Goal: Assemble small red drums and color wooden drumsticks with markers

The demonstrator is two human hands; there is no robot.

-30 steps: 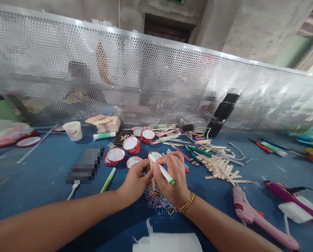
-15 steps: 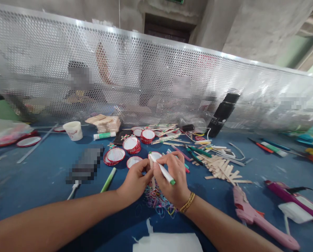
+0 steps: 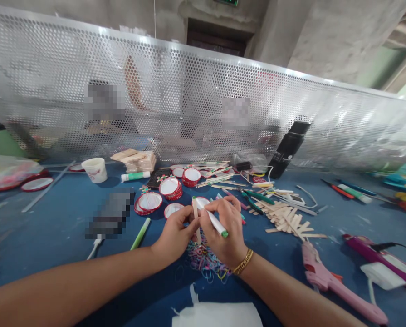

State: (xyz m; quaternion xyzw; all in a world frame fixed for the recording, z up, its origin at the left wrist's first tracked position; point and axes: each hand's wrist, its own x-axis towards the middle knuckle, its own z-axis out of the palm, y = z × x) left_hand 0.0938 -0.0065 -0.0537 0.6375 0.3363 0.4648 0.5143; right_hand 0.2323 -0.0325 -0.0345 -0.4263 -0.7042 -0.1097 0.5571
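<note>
My left hand (image 3: 178, 230) pinches a flat wooden craft stick (image 3: 195, 210), held upright with a green mark at its top end. In my right hand (image 3: 225, 229) is a white marker (image 3: 217, 223) with a green end, gripped like a pen; its tip side points toward the stick and is partly hidden by my fingers. Below both hands lies a heap of coloured rubber bands (image 3: 207, 263). Just behind them are red-rimmed white lids (image 3: 173, 210), some of them stacked.
A pile of craft sticks (image 3: 286, 217) and green-handled pliers (image 3: 253, 200) lie to the right, with a pink glue gun (image 3: 339, 286) nearer me. On the left are a phone (image 3: 111, 212), a green marker (image 3: 140, 233) and a paper cup (image 3: 95, 170). A perforated metal screen (image 3: 196, 100) stands behind.
The right hand and marker have shifted slightly right, away from the stick's top, so more of the stick shows. My left hand keeps its hold.
</note>
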